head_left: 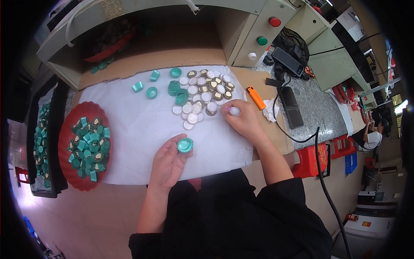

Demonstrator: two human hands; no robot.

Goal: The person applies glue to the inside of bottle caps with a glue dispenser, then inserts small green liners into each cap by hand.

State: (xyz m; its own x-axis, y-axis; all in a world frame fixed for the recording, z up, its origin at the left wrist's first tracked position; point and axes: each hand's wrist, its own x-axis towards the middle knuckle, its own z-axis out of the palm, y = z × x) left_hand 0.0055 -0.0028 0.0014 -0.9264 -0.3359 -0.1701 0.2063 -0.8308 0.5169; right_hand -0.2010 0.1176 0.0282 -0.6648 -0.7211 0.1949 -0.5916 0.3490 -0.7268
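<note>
Head view, left hand (167, 162): thumb and fingers closed lightly around 1 fluted green cup (185, 145), its open side up, held over the white sheet's near part.
Right hand (246, 121): fingers curled closed on a small pale object (234, 111), mostly hidden, its kind unclear; the hand is just beside the pile's right edge.
Pile: round white-faced pieces (192, 118), some showing dark-rimmed sides, on the white sheet (129, 138).
Loose cups: more green cups (151, 93), left of the pile.
Red tray (65, 146): filled green cups, at the sheet's left.
Right side: orange tool (257, 98) on cardboard; dark phone (291, 108) beyond.
Panel (250, 36): 3 buttons, red, green, white.
</note>
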